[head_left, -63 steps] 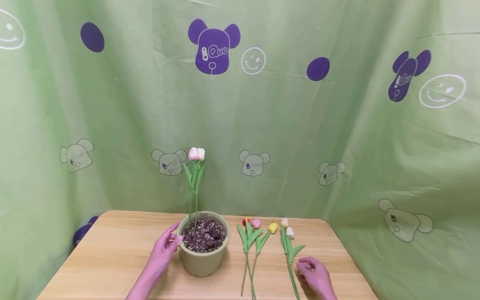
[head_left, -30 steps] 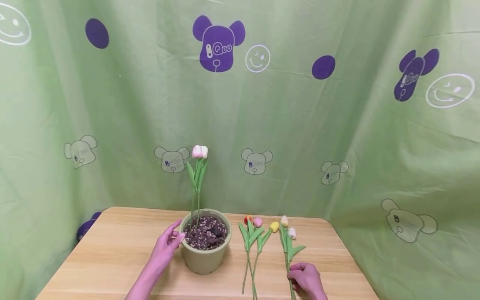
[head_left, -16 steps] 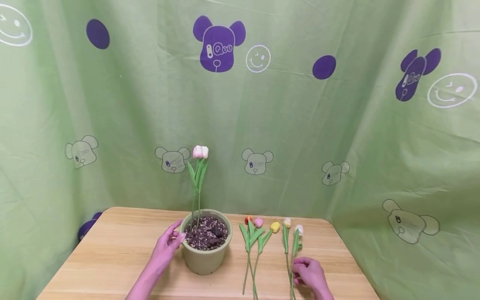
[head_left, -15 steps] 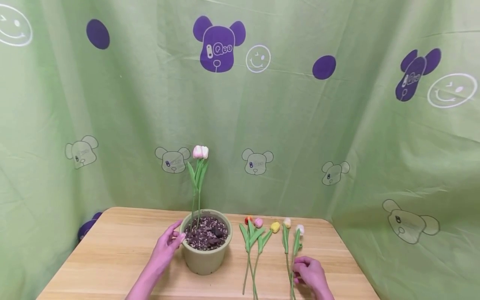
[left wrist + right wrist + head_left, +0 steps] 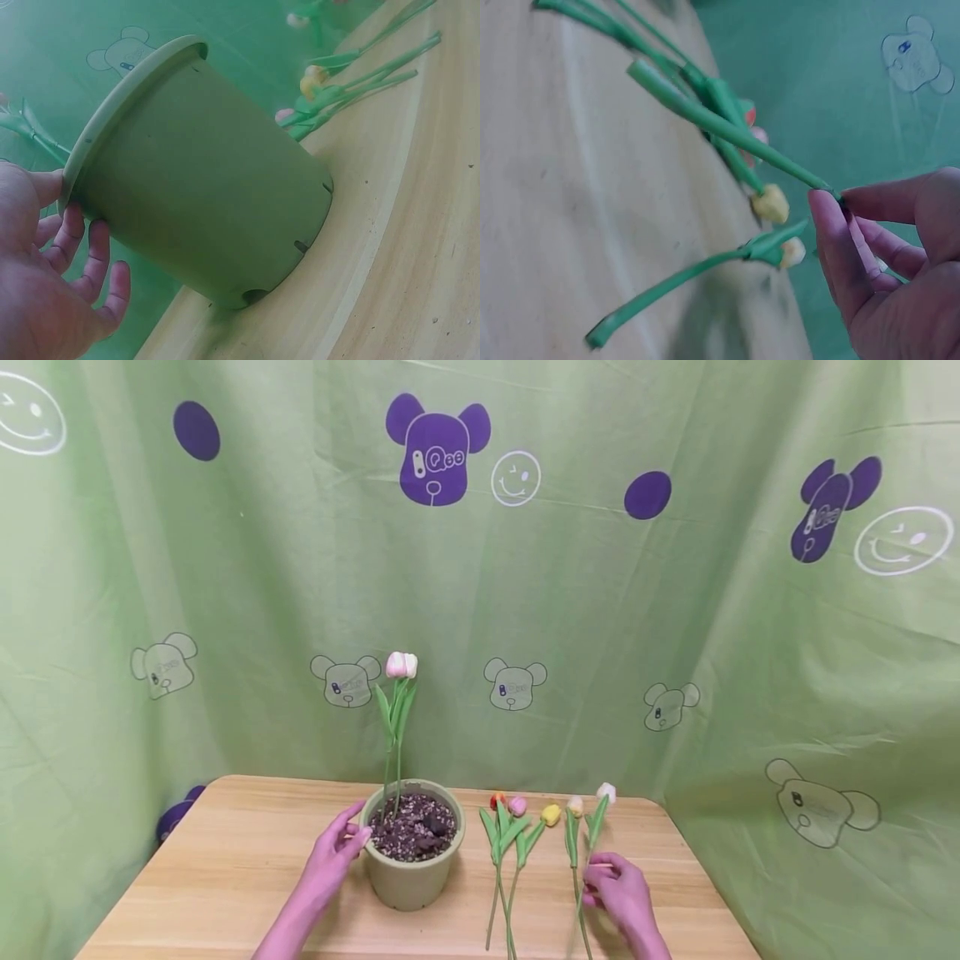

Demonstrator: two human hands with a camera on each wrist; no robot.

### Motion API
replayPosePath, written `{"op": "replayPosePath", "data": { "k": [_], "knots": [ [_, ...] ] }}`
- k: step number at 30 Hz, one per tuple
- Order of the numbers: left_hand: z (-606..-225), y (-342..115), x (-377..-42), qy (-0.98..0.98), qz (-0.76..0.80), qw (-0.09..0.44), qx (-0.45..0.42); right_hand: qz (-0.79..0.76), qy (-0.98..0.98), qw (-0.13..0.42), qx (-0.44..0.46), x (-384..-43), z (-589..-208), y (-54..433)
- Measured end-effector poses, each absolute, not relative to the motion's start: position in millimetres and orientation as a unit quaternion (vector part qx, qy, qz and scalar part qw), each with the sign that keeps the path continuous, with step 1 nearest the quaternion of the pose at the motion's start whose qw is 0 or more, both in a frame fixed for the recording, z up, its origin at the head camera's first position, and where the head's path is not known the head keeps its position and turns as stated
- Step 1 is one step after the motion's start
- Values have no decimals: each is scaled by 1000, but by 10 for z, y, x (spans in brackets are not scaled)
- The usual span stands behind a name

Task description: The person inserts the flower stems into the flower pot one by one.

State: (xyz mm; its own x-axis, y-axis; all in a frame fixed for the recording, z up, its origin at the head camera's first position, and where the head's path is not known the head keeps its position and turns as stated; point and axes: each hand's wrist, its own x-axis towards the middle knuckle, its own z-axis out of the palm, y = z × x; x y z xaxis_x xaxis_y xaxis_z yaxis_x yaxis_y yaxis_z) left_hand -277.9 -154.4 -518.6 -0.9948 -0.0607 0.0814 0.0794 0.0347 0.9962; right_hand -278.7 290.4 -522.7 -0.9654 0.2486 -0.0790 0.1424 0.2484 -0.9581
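Now lifts the white artificial tulip off the counter right of the flowerpot, pinching its stem in the grip of the right hand and so parting it from the peach tulip, while holding the flowerpot's rim with the left hand.
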Motion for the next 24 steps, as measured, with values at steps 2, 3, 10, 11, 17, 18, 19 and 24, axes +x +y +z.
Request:
{"op": "replayPosePath", "data": {
  "k": [2, 3, 10, 11, 17, 18, 19, 24],
  "knots": [
    [-5184, -1542, -2776, -717, -695, 51, -7, 605, -787, 50, -114, -2795, -5162, 2857],
    [-5183, -1540, -2776, -717, -695, 52, -6, 608, -784, 52, -110, -2796, -5125, 2828],
    [-5180, -1534, -2772, -717, -695, 53, -6, 625, -773, 65, -89, -2823, -4915, 2626],
    [-5181, -1532, -2774, -718, -694, 54, -6, 627, -771, 68, -87, -2832, -4896, 2599],
    [-5191, -1535, -2785, -720, -692, 55, -8, 635, -765, 83, -71, -2878, -4777, 2416],
    [-5194, -1537, -2789, -720, -692, 55, -10, 638, -762, 85, -67, -2885, -4753, 2375],
    [-5193, -1537, -2791, -720, -692, 54, -11, 642, -759, 87, -64, -2894, -4729, 2333],
    [-5184, -1537, -2786, -716, -696, 54, -7, 662, -742, 96, -45, -2948, -4612, 2118]
  ]
}}
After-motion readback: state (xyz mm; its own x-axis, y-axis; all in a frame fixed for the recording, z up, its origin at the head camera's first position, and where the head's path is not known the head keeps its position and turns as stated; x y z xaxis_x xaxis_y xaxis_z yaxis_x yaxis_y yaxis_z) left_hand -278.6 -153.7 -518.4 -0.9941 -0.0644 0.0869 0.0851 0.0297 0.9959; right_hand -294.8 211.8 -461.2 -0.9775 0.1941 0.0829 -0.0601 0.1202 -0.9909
